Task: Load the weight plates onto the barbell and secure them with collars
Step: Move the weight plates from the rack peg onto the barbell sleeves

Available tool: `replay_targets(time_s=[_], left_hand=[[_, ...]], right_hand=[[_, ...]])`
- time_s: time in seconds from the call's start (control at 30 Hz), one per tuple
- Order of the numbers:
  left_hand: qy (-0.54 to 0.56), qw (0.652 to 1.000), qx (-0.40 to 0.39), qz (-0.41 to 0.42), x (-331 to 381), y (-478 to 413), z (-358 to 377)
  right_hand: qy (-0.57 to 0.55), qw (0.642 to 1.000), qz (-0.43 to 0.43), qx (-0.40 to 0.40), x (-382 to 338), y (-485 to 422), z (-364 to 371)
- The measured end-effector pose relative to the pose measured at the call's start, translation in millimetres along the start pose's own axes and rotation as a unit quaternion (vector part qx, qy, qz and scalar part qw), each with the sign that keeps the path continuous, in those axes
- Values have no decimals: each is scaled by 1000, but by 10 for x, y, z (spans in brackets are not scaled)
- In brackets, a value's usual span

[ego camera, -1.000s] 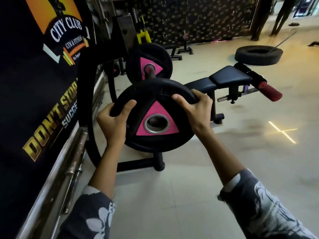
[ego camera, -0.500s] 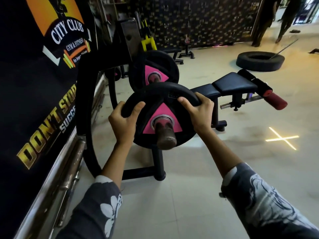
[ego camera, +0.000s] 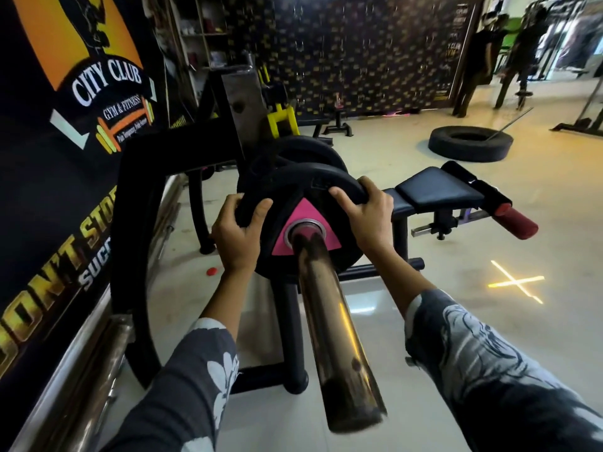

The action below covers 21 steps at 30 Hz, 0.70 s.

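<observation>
hands, left [ego camera: 236, 238] and right [ego camera: 365, 215], clamp plate [ego camera: 293, 197] on barbell sleeve [ego camera: 332, 340]; banner [ego camera: 98, 86] reads "city club gym & fitness".

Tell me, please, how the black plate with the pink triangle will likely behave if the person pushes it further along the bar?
The plate is probably heavy: both the left hand and right hand grip its rim. It should slide rather than roll or tip, since the barbell sleeve passes through its hole. It looks stiff, and will likely stop against the second plate behind.

we see a black tire [ego camera: 466, 143] on the floor, a black bench [ego camera: 437, 187], and a big gym sign [ego camera: 107, 83].
</observation>
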State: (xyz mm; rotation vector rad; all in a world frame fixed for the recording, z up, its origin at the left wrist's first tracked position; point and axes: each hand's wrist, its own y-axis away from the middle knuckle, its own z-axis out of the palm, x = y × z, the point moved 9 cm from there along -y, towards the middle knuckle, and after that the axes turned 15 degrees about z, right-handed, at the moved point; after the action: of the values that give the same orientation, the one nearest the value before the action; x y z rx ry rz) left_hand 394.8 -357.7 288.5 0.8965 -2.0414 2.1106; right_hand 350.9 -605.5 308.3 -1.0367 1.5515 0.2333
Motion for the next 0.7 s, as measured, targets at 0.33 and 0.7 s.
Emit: replay_targets(time_s=[0.33,0.7], left_hand=[[-42,999,-21,-6,-587,-446,397],[-57,998,-20,-21,-638,-445,408]], right_hand=[[11,999,-44,-7,65,-667,531],[3,998,-66,-14,108,-758,610]])
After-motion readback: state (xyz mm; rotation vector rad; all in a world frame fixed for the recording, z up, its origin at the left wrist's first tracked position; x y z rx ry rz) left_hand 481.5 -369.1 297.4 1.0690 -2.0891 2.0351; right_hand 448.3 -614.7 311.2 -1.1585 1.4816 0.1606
